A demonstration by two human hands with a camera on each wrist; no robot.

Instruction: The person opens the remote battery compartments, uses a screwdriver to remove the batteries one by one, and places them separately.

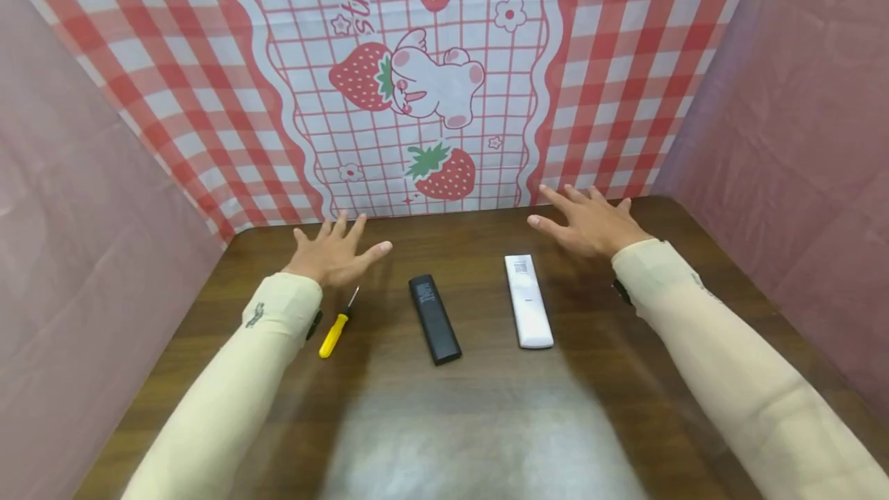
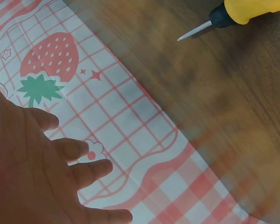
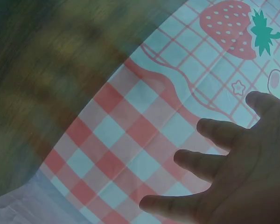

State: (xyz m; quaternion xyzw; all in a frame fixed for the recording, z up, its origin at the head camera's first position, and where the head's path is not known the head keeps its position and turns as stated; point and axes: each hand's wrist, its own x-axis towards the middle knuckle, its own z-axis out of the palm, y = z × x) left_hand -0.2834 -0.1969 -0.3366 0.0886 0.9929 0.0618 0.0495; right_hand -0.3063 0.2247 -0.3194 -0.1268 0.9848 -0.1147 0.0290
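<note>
Fingers spread and holding nothing, my left hand (image 1: pixel 333 255) is over the far left part of the table. Nearest to it lies a screwdriver (image 1: pixel 336 334) with a yellow handle, its metal tip pointing toward the hand; the left wrist view shows the screwdriver (image 2: pixel 238 11) at the top right. My right hand (image 1: pixel 590 222) is likewise spread and holds nothing, at the far right. Closest to that hand is a long white device (image 1: pixel 529 303), lying flat. Between the screwdriver and the white device lies a black remote-like device (image 1: pixel 435 320) with small printed text near its far end.
The brown wooden table (image 1: pixel 486 423) has light glare near its front. Behind it hangs a red-and-white checked cloth (image 1: pixel 514 99) with strawberry prints. Pink fabric walls (image 1: pixel 90 214) stand at left and right, close to the table's sides.
</note>
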